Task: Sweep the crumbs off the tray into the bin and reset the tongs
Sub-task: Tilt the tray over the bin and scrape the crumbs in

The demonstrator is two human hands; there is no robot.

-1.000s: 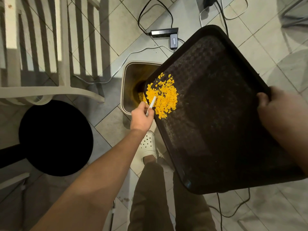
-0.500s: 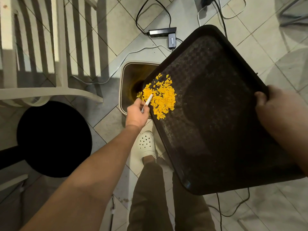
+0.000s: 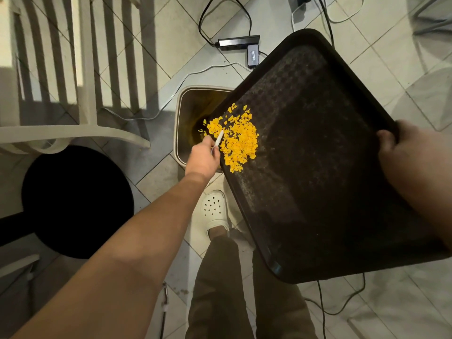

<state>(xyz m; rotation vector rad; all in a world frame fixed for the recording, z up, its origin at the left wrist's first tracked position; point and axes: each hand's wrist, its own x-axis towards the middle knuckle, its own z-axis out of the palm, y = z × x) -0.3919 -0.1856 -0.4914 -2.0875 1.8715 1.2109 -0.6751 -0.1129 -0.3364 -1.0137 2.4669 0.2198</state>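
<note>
**Yellow crumbs at tray edge, over bin**

Yellow crumbs point(image 3: 238, 140) heaped at frame centre, on left edge of dark tray point(image 3: 318, 167). Tray edge overhangs open bin point(image 3: 195, 104) on the tiled floor. Left hand point(image 3: 203, 159) pinches thin white stick point(image 3: 218, 140), tip in the crumbs. Right hand point(image 3: 411, 162), at right edge, grips tray rim, thumb on top.

text: none legible | adapter point(image 3: 253, 55) label: blurred, unreadable
</note>
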